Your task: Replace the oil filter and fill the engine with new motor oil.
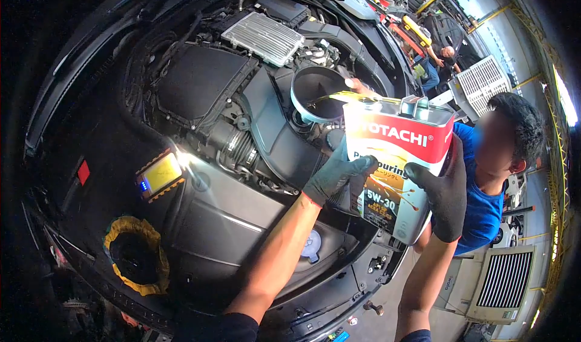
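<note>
Both of my gloved hands grip a rectangular metal oil can (396, 188), white and red with a yellow-orange panel. My left hand (339, 172), in a dark glove, wraps the can's left side with its thumb on the front. My right hand (445, 200), in a black glove, clasps the opposite side. The can is tipped toward a dark, wide-mouthed funnel (319, 85) standing over the engine. Amber oil (330, 98) runs from the can's top into the funnel. A bare hand (360, 87), seemingly the co-worker's, shows behind the can beside the funnel.
A co-worker in a blue shirt (481, 215) leans in close at right. A lit yellow work light (160, 175) rests on the black trim, near a yellow-rimmed round opening (162, 266). A blue cap (311, 247) and a finned metal unit (263, 38) are on the car. Another person (433, 70) is farther back.
</note>
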`<state>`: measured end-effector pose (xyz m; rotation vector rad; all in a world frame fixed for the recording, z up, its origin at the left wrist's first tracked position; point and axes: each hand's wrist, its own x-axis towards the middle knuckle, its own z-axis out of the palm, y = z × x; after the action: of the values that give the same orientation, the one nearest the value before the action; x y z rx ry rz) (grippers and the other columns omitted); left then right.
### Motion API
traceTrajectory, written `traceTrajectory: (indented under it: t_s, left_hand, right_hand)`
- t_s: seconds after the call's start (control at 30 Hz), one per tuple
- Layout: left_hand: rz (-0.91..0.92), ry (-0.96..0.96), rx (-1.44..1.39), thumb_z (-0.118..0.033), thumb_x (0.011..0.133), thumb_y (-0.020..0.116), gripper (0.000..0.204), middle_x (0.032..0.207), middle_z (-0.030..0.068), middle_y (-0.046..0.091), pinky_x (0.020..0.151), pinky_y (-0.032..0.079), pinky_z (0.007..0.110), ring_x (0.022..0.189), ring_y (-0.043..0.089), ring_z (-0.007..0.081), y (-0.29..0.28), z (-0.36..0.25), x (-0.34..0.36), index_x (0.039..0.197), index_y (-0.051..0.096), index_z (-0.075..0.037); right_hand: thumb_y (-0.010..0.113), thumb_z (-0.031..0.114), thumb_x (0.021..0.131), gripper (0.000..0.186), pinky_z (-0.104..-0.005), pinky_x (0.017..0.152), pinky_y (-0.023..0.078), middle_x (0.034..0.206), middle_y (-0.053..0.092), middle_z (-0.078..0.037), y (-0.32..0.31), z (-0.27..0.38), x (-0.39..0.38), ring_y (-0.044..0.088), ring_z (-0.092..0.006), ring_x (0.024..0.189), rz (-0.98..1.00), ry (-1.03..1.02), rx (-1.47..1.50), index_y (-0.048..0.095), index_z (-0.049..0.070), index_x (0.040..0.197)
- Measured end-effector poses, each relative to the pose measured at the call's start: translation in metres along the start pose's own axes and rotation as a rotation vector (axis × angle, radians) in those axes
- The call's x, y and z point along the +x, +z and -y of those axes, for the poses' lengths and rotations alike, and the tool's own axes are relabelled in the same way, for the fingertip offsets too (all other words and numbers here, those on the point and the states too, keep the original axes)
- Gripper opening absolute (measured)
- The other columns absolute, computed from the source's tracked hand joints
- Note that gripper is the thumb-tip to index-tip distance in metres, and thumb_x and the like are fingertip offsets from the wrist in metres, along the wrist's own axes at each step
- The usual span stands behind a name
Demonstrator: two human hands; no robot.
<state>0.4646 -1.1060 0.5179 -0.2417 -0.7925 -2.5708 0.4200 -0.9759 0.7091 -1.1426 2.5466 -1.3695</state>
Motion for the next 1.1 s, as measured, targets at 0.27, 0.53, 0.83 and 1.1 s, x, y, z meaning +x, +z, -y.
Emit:
traceTrajectory:
  t_s: [0.27,0.53,0.83,1.1]
  left_hand:
    - [0.033,-0.012,0.003,-0.026,0.09,0.075,0.068,0.118,0.0018,0.061,0.09,0.049,0.029,0.104,0.058,0.0124,-0.0046,0.0046,0.0023,0.144,0.039,-0.007]
    - [0.04,0.024,0.027,-0.03,0.089,0.076,0.07,0.118,0.0011,0.059,0.091,0.048,0.029,0.104,0.056,0.0118,-0.0025,0.0019,0.0029,0.144,0.038,-0.007]
    - [0.064,0.019,0.009,-0.031,0.09,0.075,0.065,0.112,0.001,0.062,0.085,0.05,0.028,0.098,0.059,0.0118,-0.0003,-0.0003,0.0018,0.141,0.041,-0.008]
    - [0.046,0.046,0.013,-0.027,0.092,0.073,0.06,0.11,0.0025,0.062,0.083,0.05,0.028,0.095,0.06,0.0119,-0.0008,0.0015,0.0013,0.14,0.043,-0.009]
  right_hand:
    - [0.087,0.015,0.066,0.082,-0.0368,0.092,0.053,0.115,0.066,-0.016,0.0019,-0.0005,0.0,0.067,-0.0223,0.102,-0.005,0.008,0.037,0.045,-0.002,0.134]
    - [0.089,0.017,0.065,0.083,-0.0365,0.092,0.054,0.115,0.066,-0.016,0.0025,-0.0002,0.0008,0.067,-0.022,0.102,-0.013,0.01,0.057,0.045,-0.002,0.133]
    - [0.088,0.014,0.066,0.081,-0.0356,0.091,0.054,0.115,0.066,-0.015,0.002,0.0009,0.0036,0.067,-0.0216,0.102,0.008,0.006,0.081,0.045,-0.003,0.133]
    - [0.088,0.013,0.066,0.081,-0.0352,0.089,0.055,0.115,0.066,-0.016,0.0006,0.0066,0.0052,0.067,-0.0209,0.101,0.036,0.03,0.094,0.045,-0.003,0.133]
